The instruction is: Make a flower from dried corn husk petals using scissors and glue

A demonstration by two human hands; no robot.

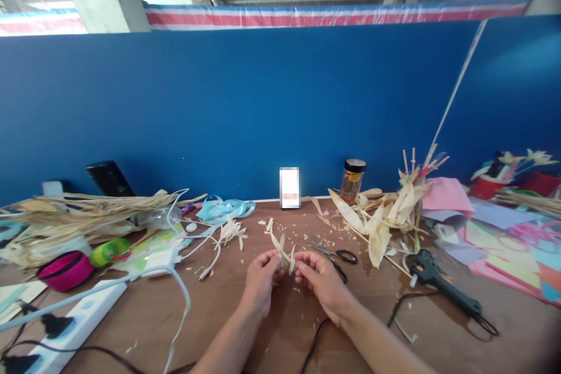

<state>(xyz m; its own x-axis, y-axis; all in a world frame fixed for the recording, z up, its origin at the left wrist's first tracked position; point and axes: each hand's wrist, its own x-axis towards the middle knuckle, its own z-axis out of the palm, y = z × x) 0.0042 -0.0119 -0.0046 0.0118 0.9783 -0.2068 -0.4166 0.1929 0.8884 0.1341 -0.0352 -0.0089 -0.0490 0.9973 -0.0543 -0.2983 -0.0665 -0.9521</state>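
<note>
Close together over the brown table, my two hands pinch pale dried corn husk pieces. My left hand (263, 276) is closed on a narrow husk strip (279, 243) that sticks up from its fingertips. Between finger and thumb, my right hand (319, 277) grips another small husk piece (292, 261), which meets the first one. Whether the two pieces are joined I cannot tell. Just behind my right hand lie scissors (346, 256) with black handles. Small husk scraps (263, 223) are scattered around the hands.
A glue gun (447, 286) with a black cord lies at right, near a dried husk bundle (381, 228) and coloured paper (504, 263). A lidded jar (353, 181) stands at the blue partition (280, 99). At left are a power strip (79, 321), cables, blue ribbon (225, 209) and more husks (87, 210).
</note>
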